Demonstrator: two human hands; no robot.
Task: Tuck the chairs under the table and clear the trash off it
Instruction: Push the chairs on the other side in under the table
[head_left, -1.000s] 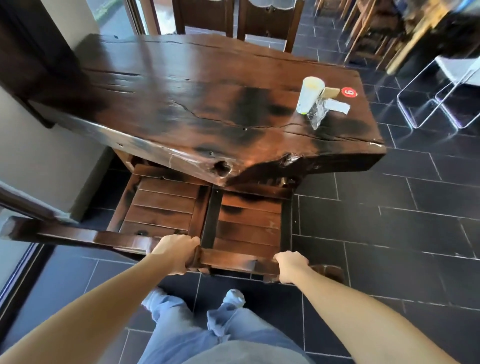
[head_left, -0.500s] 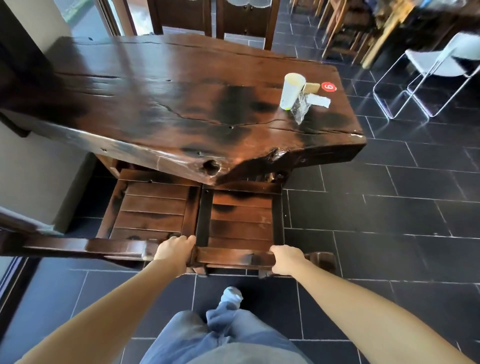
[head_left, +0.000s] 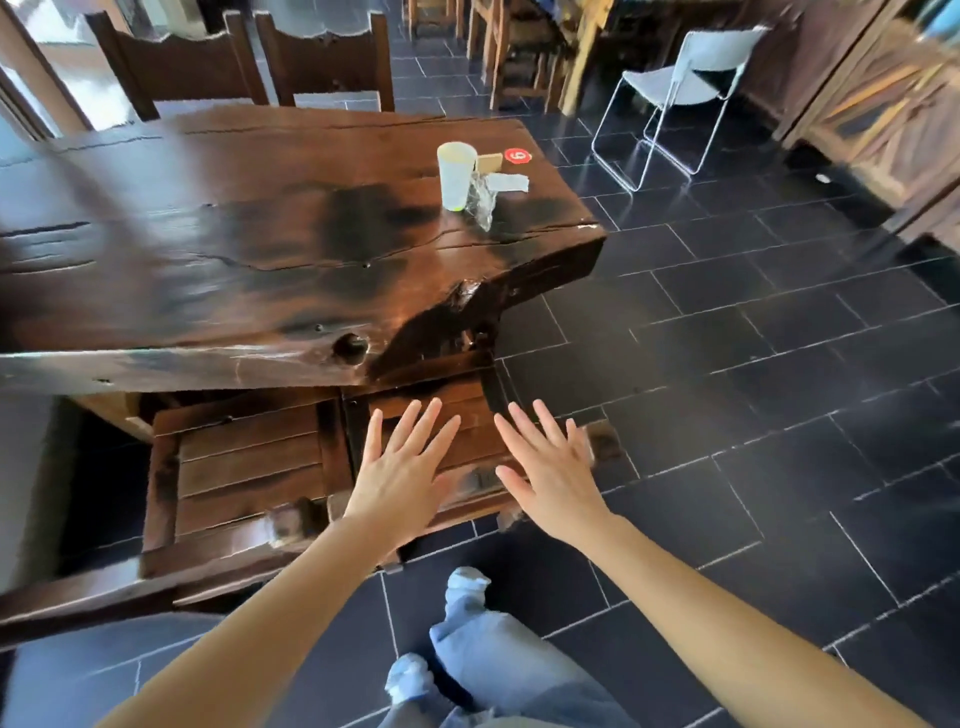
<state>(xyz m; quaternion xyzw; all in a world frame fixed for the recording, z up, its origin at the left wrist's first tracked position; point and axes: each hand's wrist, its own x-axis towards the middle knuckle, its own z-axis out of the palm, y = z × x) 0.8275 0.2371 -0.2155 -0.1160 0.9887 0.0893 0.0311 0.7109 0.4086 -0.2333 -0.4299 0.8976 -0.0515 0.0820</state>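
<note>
A dark wooden slab table (head_left: 249, 260) fills the upper left. Two slatted wooden chairs stand side by side at its near edge, seats partly under it: the left chair (head_left: 244, 467) and the right chair (head_left: 467, 410). My left hand (head_left: 402, 465) and my right hand (head_left: 550, 462) hover flat with fingers spread just above the right chair's backrest, holding nothing. Near the table's far right corner stand a white paper cup (head_left: 456, 175), a crumpled clear wrapper (head_left: 480, 200), a white paper slip (head_left: 509, 182) and a small tan card (head_left: 488, 162).
A red number sticker (head_left: 517, 155) marks the table corner. Two more wooden chairs (head_left: 249, 67) stand at the far side. A white folding chair (head_left: 680, 88) stands on the dark tiled floor to the right. Wooden cabinets (head_left: 883, 114) line the far right.
Both hands have let go of the right chair's backrest and opened flat above it. The view has swung right, showing more floor and the white chair.
</note>
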